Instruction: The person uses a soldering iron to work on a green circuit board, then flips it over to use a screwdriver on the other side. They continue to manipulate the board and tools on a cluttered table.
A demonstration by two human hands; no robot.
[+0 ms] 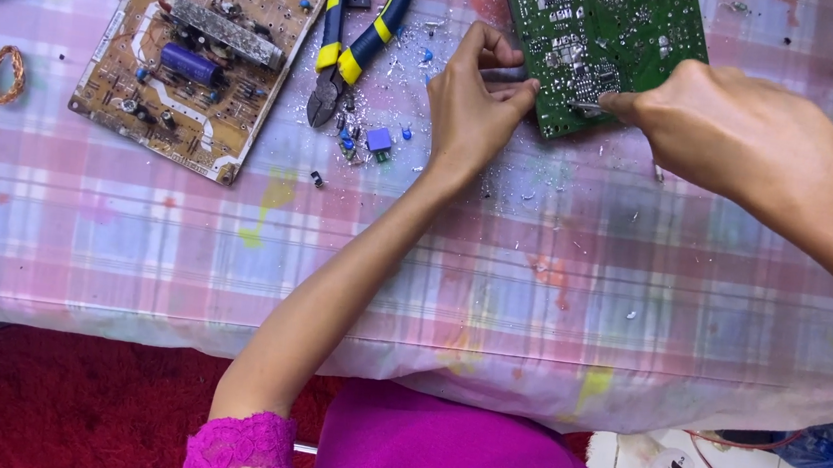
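Green circuit board (604,45) is pinched at its near corner by left hand (474,98) fingers; right hand (737,132) fingers are closed on a small metal part. Pulled bits (374,140) already scattered beside them, plenty left.

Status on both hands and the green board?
Left hand steadies green circuit board at its corner. Right hand pinches small metal part there. Blue-yellow pliers lie beside, clear.

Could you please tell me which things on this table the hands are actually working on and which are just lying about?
In hand:
left hand
right hand
green circuit board
small metal part

Lying about:
brown circuit board
pliers
wire coil
loose blue parts
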